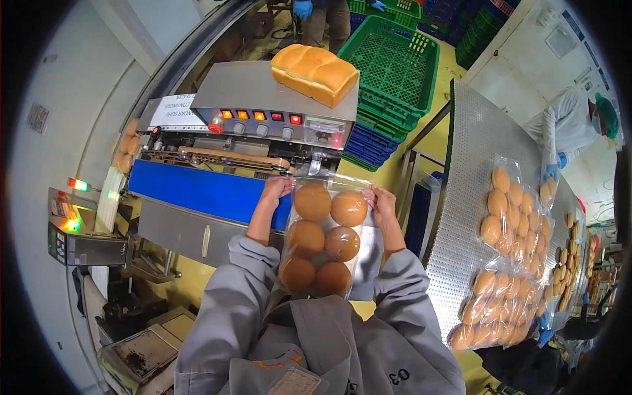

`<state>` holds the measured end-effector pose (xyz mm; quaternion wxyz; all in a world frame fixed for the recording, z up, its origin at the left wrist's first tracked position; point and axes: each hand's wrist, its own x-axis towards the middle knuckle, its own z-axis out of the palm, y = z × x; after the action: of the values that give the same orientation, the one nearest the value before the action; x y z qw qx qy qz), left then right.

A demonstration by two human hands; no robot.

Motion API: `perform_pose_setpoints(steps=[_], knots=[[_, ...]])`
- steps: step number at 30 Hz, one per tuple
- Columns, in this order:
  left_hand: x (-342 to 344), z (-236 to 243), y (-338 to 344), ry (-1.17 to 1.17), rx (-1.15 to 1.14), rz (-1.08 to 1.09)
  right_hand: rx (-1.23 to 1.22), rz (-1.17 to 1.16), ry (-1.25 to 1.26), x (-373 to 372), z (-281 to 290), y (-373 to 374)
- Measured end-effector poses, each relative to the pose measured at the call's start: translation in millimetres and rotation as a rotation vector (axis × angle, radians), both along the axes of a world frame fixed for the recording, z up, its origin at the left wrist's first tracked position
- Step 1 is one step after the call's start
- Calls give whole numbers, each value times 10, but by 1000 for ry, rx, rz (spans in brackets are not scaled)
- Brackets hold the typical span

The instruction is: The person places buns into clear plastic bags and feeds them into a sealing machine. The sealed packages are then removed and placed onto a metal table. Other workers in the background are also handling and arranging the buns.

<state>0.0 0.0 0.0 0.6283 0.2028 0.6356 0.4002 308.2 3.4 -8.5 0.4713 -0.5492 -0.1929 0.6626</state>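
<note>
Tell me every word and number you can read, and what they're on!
I can't copy the writing out, but here is where it is:
White sign at the left end of the machine: dark print, upside down.
Gray coat: dark marks and an orange squiggle on the front.
Left wall sign: too small to read.
Bag of buns: no writing I can make out.

Left, room to pass above the belt [197,191]; the sealer [250,95] blocks farther off, the held bag [306,238] nearer; right, bagged buns [497,299] obstruct part of the table [474,151].
</note>
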Motion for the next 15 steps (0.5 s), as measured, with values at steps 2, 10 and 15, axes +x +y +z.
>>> perform_pose_setpoints(steps=[2, 10, 15], knots=[[-61, 13, -56, 2, 8, 73, 15, 27, 2, -80, -23, 5], [-581, -8, -23, 44, 24, 115, 68, 27, 53, -646, -94, 237], [-920, -57, -69, 50, 28, 138, 74, 7, 13, -1027, -19, 281]])
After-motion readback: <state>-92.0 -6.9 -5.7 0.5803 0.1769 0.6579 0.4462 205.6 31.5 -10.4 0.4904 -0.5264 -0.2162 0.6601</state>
